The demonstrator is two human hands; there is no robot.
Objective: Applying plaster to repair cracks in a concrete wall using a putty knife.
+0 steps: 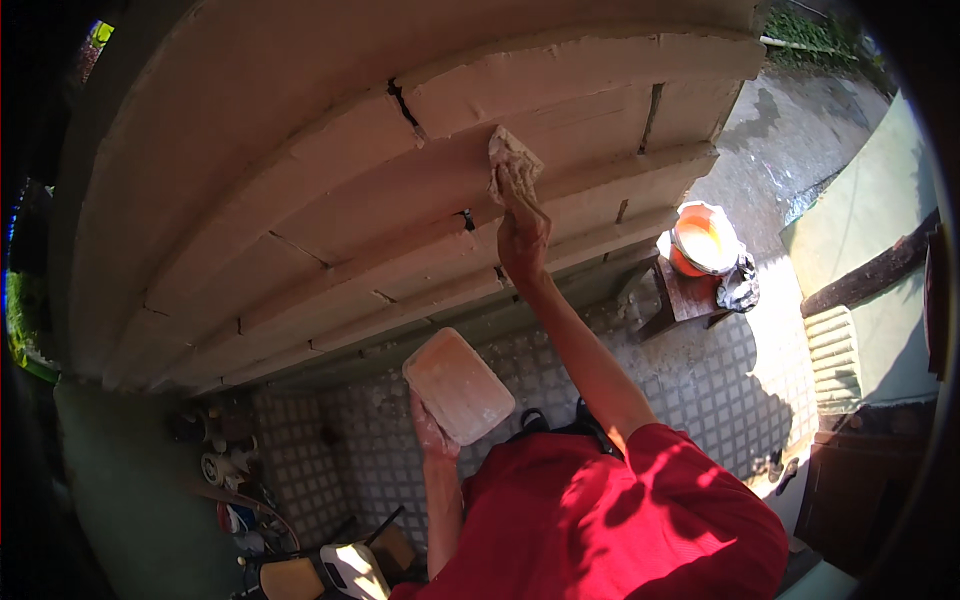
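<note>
My right hand (522,235) reaches up to the stepped, pinkish wall (340,200), its fingers closed on a crumpled pale rag (513,150). The rag looks smeared and rests at the wall surface just under a protruding ledge. Lower down, my left hand (433,432) grips the side of a rounded rectangular tub (458,388) in front of my body. The tub shows a pale pink, stained surface; how much it contains I cannot tell. Part of the left hand is hidden beneath it.
Several dark cracks break the wall ledges. To the right, an orange-and-white bucket (703,238) stands on a small wooden stool (690,292), with a crumpled black plastic bag (738,285) beside it. Assorted items and a white-topped object (355,572) crowd the lower left of the tiled floor (370,440).
</note>
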